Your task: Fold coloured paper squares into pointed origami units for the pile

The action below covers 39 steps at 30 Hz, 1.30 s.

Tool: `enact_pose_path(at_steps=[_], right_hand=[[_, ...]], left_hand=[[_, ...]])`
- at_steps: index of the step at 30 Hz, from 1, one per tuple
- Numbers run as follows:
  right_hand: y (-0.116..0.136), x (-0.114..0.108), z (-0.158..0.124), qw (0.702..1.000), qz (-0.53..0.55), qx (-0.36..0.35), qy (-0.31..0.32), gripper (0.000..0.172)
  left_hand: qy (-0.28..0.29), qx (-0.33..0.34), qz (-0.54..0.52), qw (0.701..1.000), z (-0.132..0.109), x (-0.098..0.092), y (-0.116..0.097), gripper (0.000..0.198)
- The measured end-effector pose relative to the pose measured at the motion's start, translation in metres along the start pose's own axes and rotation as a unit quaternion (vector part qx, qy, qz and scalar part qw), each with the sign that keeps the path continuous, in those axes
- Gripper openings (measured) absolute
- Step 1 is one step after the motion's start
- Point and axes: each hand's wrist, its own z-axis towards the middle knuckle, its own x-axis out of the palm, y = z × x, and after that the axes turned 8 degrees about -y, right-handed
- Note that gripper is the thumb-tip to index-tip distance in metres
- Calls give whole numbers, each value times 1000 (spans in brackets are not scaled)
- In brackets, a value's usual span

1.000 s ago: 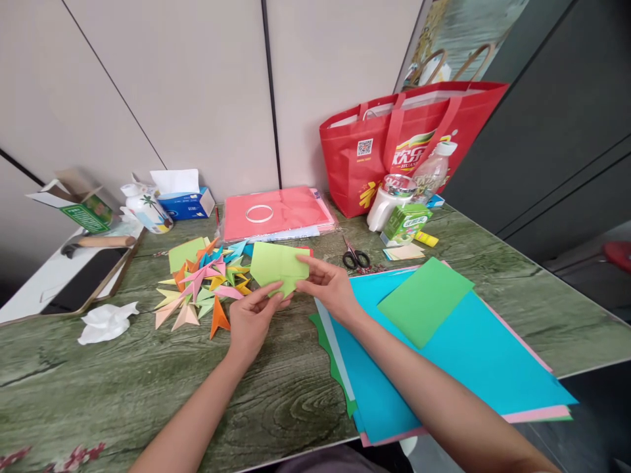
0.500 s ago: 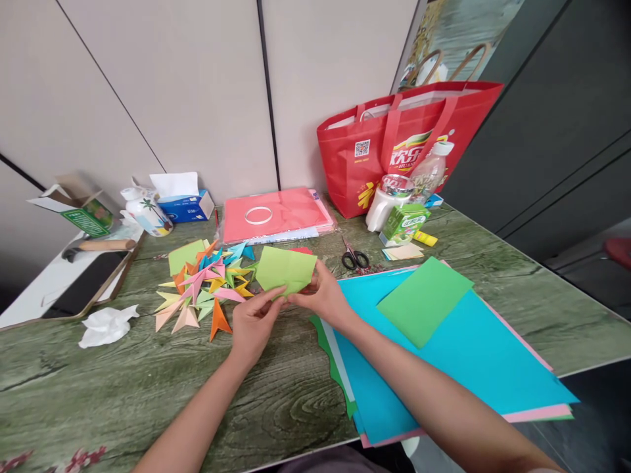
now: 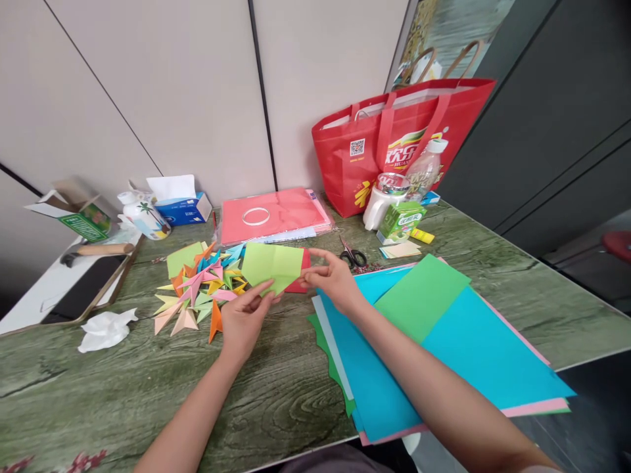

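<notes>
A light green sheet of paper, creased and partly folded, is held just above the green wood-grain table. My left hand pinches its lower edge from below. My right hand holds its right edge with thumb and fingertips, the other fingers spread. A red paper lies under the sheet. To the left sits a pile of several folded paper shapes in pink, yellow, orange and blue.
A stack of large sheets, blue on top, with a green sheet on it, lies at right. Scissors, a red paper pack with a tape ring, a red bag, a tissue box and a crumpled tissue stand around.
The green sheet has shifted a little left and turned flatter. My right hand slid from its top to its right edge. The camera has drifted slightly.
</notes>
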Motion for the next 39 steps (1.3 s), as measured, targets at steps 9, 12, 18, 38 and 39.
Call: enact_pose_path(at_steps=[9, 12, 18, 38, 39], right_hand=[[-8, 4, -6, 996, -75, 0, 57, 68], [-9, 3, -4, 996, -84, -10, 36, 66], [-6, -6, 4, 989, -141, -43, -14, 63], [-20, 21, -18, 998, -53, 4, 13, 40], [-19, 20, -18, 998, -55, 2, 13, 39]], left_hand=[[25, -7, -2, 1000, -1, 1, 4, 26], [28, -9, 1, 1000, -2, 2, 2, 26], [28, -22, -7, 999, -3, 2, -2, 31], [79, -74, -18, 994, 1, -1, 10, 35], [83, -77, -16, 993, 1, 0, 9, 35]])
